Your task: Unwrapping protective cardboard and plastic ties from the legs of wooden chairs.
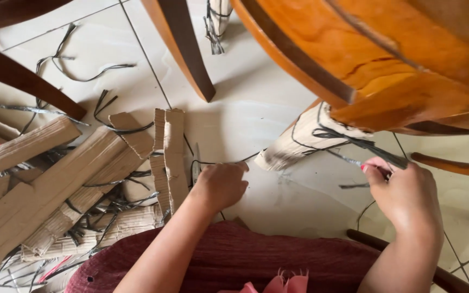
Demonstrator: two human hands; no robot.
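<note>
Roughly, by label, all placed against the cardboard roll:
Cardboard roll: pale corrugated bundle lying on tiled floor, wrapped in dark string, partly under orange wooden chair.
Left hand: just left of the roll, grip curled closed, thin dark string running from its fingers toward the roll.
Right hand: just right of the roll, grip pinched shut on string end.
Cardboard strips: heap well left of the roll, loose string scraps among them.
Lap: maroon cloth below the roll.
</note>
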